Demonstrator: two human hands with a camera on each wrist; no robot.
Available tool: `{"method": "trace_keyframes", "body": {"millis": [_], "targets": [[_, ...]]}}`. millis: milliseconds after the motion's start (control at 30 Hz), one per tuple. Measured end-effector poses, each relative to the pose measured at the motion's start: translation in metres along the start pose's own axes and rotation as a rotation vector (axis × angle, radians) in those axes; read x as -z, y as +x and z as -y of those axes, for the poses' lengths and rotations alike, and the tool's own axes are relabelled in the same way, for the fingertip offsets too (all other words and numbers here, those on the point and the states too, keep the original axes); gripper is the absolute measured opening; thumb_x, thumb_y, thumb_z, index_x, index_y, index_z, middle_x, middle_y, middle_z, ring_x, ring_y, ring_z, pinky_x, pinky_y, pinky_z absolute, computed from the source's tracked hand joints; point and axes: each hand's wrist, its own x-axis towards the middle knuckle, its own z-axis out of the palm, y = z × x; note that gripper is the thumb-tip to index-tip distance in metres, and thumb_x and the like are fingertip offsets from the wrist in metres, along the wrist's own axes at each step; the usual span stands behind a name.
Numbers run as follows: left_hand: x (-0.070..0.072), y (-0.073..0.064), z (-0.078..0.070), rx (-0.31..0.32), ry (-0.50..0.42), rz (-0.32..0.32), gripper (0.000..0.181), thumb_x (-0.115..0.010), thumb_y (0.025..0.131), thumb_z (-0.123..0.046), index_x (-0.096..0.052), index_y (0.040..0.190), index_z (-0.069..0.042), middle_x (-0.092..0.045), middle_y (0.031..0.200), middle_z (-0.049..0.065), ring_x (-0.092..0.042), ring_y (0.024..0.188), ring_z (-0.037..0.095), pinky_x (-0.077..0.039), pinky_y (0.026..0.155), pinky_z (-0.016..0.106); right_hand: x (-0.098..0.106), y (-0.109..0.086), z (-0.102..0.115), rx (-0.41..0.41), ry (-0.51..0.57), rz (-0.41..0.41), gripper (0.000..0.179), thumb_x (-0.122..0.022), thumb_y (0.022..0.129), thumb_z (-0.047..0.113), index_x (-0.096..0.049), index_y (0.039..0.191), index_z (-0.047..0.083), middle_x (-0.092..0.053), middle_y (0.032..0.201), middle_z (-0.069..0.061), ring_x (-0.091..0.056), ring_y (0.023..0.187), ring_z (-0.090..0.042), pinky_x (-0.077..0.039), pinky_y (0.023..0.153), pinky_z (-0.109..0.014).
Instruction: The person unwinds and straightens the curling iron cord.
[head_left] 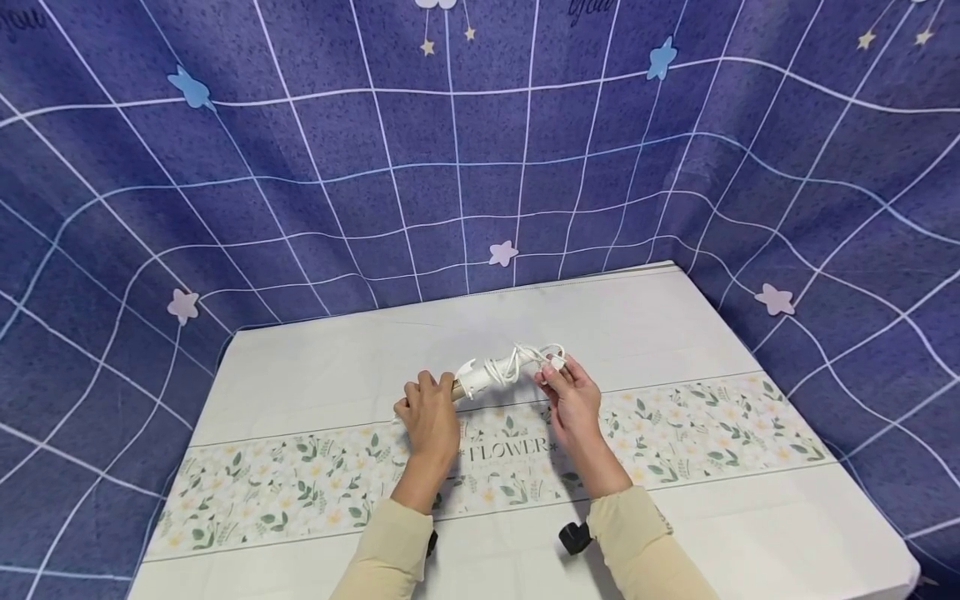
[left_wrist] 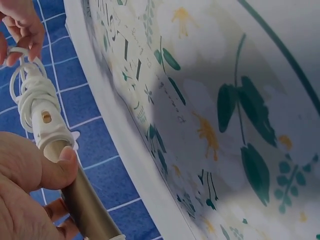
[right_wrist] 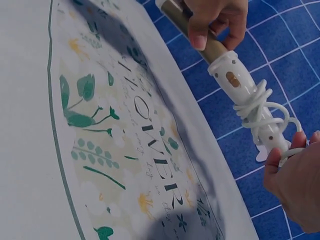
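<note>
A curling iron (head_left: 476, 380) with a white handle and a gold barrel (left_wrist: 94, 212) is held up above the table. My left hand (head_left: 432, 421) grips the gold barrel, thumb along it near the handle, as the left wrist view shows. White power cord (right_wrist: 256, 111) is wound in several loops around the handle. At the handle's far end my right hand (head_left: 576, 404) pinches a length of that cord between thumb and fingers. A small white piece, perhaps the plug (head_left: 557, 362), shows at the right fingertips; the fingers partly hide it.
Beneath both hands lies a table with a white cover (head_left: 315, 358) and a floral band (head_left: 300, 483) lettered "FLOWER". Blue curtains (head_left: 420, 200) with a grid and stars hang behind it and at the sides. A black device (head_left: 575, 537) sits by the right wrist.
</note>
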Motion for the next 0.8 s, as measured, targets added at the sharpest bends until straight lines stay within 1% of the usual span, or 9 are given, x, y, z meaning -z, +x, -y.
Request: {"method": "trace_keyframes", "body": {"millis": [67,133,200,267,367,433,567,700,800], "targets": [[0.000,0.001,0.001,0.011,-0.002,0.003,0.035,-0.077,0.078,-0.001,-0.065,0.110,-0.010,-0.048,0.095,0.013,-0.044,0.089,0.033,-0.034,0.079,0.053,0.001,0.000,-0.001,0.016,0.009,-0.014,0.045,-0.060,0.090,-0.008,-0.044,0.130,-0.016,-0.060,0.106,-0.017,-0.065,0.076,-0.014,-0.054,0.083,-0.029],[0.000,0.001,0.003,0.020,-0.012,0.003,0.034,-0.077,0.078,-0.003,-0.065,0.109,-0.010,-0.048,0.094,0.013,-0.044,0.089,0.032,-0.034,0.079,0.053,0.002,0.001,-0.002,0.032,0.014,-0.029,0.040,-0.060,0.090,-0.007,-0.046,0.126,-0.019,-0.064,0.097,-0.016,-0.066,0.075,-0.016,-0.054,0.085,-0.031],[0.000,0.001,0.003,0.023,-0.028,0.003,0.034,-0.077,0.077,-0.004,-0.065,0.109,-0.010,-0.049,0.094,0.013,-0.044,0.090,0.032,-0.034,0.080,0.053,0.004,0.003,-0.003,0.048,0.030,-0.048,0.029,-0.061,0.090,-0.005,-0.052,0.114,-0.021,-0.066,0.084,-0.012,-0.068,0.074,-0.020,-0.053,0.087,-0.035],[-0.001,0.001,0.003,0.028,-0.038,-0.002,0.033,-0.077,0.077,-0.004,-0.066,0.108,-0.010,-0.049,0.094,0.012,-0.045,0.090,0.032,-0.034,0.080,0.054,0.006,0.004,-0.004,0.060,0.045,-0.070,0.020,-0.061,0.091,-0.003,-0.057,0.101,-0.019,-0.067,0.080,-0.014,-0.070,0.077,-0.024,-0.052,0.088,-0.038],[-0.001,0.001,0.004,0.033,-0.044,-0.006,0.033,-0.077,0.077,-0.004,-0.066,0.108,-0.010,-0.050,0.095,0.012,-0.045,0.091,0.032,-0.035,0.081,0.053,0.008,0.004,-0.005,0.066,0.066,-0.089,0.018,-0.059,0.093,0.000,-0.056,0.084,-0.016,-0.066,0.093,-0.018,-0.070,0.086,-0.029,-0.050,0.092,-0.041],[-0.002,0.001,0.004,0.033,-0.046,-0.007,0.034,-0.077,0.077,-0.004,-0.066,0.108,-0.010,-0.050,0.095,0.012,-0.045,0.092,0.032,-0.035,0.081,0.053,0.010,0.003,-0.005,0.060,0.078,-0.097,0.022,-0.057,0.094,0.001,-0.053,0.080,-0.015,-0.062,0.107,-0.020,-0.069,0.092,-0.030,-0.049,0.093,-0.041],[-0.002,0.001,0.005,0.039,-0.056,-0.003,0.034,-0.075,0.078,-0.004,-0.066,0.110,-0.011,-0.050,0.097,0.012,-0.045,0.094,0.032,-0.034,0.082,0.053,0.012,0.005,-0.005,0.053,0.088,-0.111,0.023,-0.056,0.095,0.005,-0.053,0.086,-0.016,-0.056,0.121,-0.022,-0.065,0.102,-0.031,-0.048,0.094,-0.040],[-0.002,-0.001,0.007,0.049,-0.074,0.002,0.036,-0.073,0.079,-0.001,-0.066,0.112,-0.012,-0.050,0.098,0.011,-0.045,0.096,0.032,-0.033,0.084,0.052,0.015,0.010,-0.003,0.040,0.108,-0.134,0.026,-0.058,0.095,0.011,-0.058,0.103,-0.014,-0.059,0.116,-0.025,-0.064,0.105,-0.031,-0.047,0.096,-0.039],[-0.002,-0.003,0.010,0.041,-0.091,-0.006,0.040,-0.073,0.077,0.005,-0.066,0.112,-0.013,-0.050,0.099,0.010,-0.044,0.095,0.031,-0.033,0.086,0.051,0.018,0.014,0.001,0.017,0.130,-0.142,0.032,-0.057,0.096,0.014,-0.056,0.113,-0.013,-0.060,0.112,-0.021,-0.063,0.102,-0.027,-0.047,0.097,-0.037]]}}
